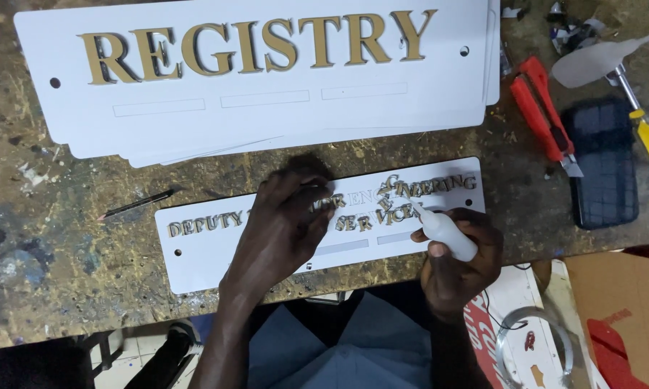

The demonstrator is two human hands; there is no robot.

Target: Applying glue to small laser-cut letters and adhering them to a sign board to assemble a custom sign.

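Observation:
A small white sign plate (pixel 202 248) with small gold letters lies on the worn workbench in front of me. My left hand (pixel 285 223) rests palm down on the plate's middle, covering some letters, and holds nothing I can see. My right hand (pixel 458 263) grips a small white glue bottle (pixel 445 232), its nozzle tip pointing at the letters on the plate's right part. A few loose gold letters (pixel 391 189) sit crooked near the nozzle.
A stack of larger white sign plates (pixel 267 115) with big gold letters lies behind. A pencil (pixel 136 204) lies left of the small plate. At the right are a red utility knife (pixel 544 115), a dark phone (pixel 607 162) and a yellow-handled tool (pixel 641 119).

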